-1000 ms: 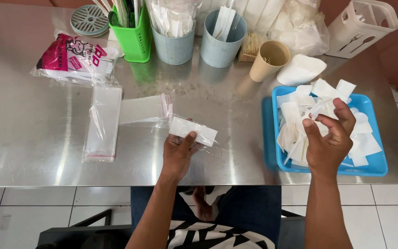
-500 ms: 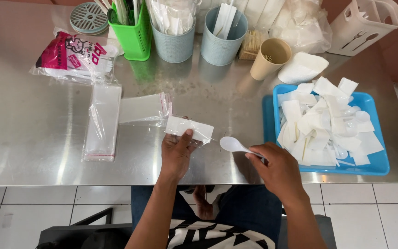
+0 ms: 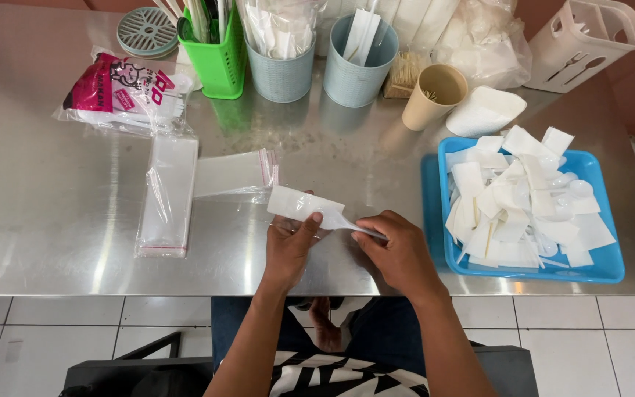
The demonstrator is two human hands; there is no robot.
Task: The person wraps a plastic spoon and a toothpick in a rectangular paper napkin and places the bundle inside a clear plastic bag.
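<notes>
My left hand [image 3: 292,242] pinches a small clear plastic sleeve [image 3: 299,204] with a white napkin inside, just above the table's front edge. My right hand [image 3: 398,246] grips the handle of a white plastic spoon [image 3: 347,223], whose bowl end sits in the sleeve's open mouth. To the right lies a blue tray [image 3: 604,268] piled with folded white napkins and several white plastic spoons.
Clear plastic sleeves [image 3: 167,195] lie flat at left on the steel table [image 3: 53,242], beside a pink-and-white packet [image 3: 115,92]. At the back stand a green basket [image 3: 218,62], two grey-blue cups [image 3: 281,73], a tan cup [image 3: 431,95], a white basket [image 3: 586,44].
My right hand left the blue tray with a white spoon and brought it left to the sleeve held by my left hand; the spoon's bowl now enters the sleeve.
</notes>
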